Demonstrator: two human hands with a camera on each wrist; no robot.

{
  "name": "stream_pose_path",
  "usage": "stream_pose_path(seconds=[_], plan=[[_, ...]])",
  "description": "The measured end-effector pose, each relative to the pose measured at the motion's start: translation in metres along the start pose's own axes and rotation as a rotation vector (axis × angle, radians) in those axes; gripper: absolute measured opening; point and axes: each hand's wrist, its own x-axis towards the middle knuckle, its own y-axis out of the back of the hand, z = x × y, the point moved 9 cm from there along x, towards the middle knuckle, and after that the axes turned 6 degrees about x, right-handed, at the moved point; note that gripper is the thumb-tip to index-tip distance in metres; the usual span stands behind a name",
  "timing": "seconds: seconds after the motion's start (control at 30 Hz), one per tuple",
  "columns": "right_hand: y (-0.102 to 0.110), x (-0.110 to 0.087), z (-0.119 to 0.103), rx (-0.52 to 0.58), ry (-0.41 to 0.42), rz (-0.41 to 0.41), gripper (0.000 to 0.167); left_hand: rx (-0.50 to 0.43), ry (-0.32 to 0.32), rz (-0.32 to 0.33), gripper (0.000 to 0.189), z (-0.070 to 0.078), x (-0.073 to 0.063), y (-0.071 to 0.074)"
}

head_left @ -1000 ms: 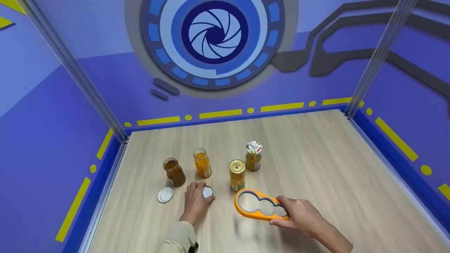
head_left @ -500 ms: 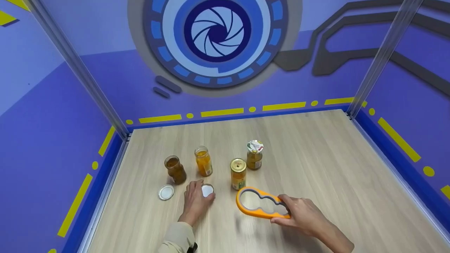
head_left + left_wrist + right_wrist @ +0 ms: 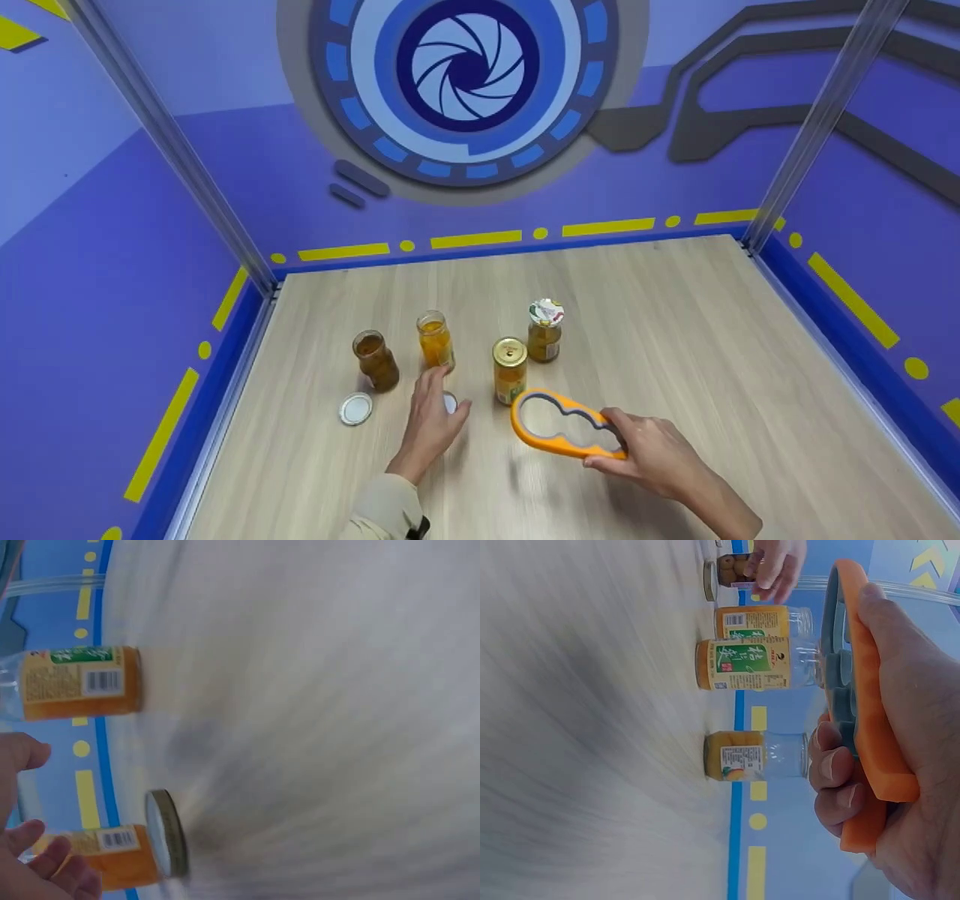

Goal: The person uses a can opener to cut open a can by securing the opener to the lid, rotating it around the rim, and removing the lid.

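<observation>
My right hand (image 3: pixel 660 454) grips one end of an orange jar opener (image 3: pixel 564 447) with a grey scalloped inside, held above the table. My left hand (image 3: pixel 427 426), fingers loosely extended, hovers over a jar lid (image 3: pixel 450 403) lying white side up. In the left wrist view the fingers are apart from that lid (image 3: pixel 166 834). Just beyond stands an open jar of orange fruit (image 3: pixel 436 346). Closest to the opener is a closed jar with a gold lid (image 3: pixel 510 381); in the right wrist view its green label (image 3: pixel 742 660) shows.
An uncapped jar with dark brown contents (image 3: pixel 377 365) stands at the left, another lid (image 3: pixel 355 409) lying in front of it. Behind the gold-lidded jar is a jar with a patterned white lid (image 3: pixel 545 341). Blue-purple walls (image 3: pixel 225 165) enclose the wooden table (image 3: pixel 660 322).
My left hand has let go of the lid, lifting and moving slightly forward and right. The lid stays on the table. My right hand and the opener have shifted slightly right.
</observation>
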Motion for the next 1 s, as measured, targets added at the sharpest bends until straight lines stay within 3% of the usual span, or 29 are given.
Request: stream_pose_path(seconds=[0.2,0.5,0.63,0.87,1.0], plan=[[0.009,0.002,0.001,-0.020,-0.005,0.044,0.067,-0.105,-0.030,-0.086,0.068,0.029,0.007,-0.010],[0.020,0.005,0.004,-0.021,-0.009,0.088,0.068,-0.243,-0.052,-0.132,0.075,0.055,0.022,-0.022],[0.027,0.006,0.005,-0.009,0.002,0.120,0.064,-0.308,-0.048,-0.147,0.080,0.059,0.027,-0.029],[0.035,0.013,0.004,-0.009,0.007,0.153,0.065,-0.462,0.034,-0.205,0.086,0.052,0.033,-0.055],[0.038,0.020,0.001,0.002,0.016,0.167,0.066,-0.499,0.048,-0.182,0.078,0.052,0.033,-0.062]])
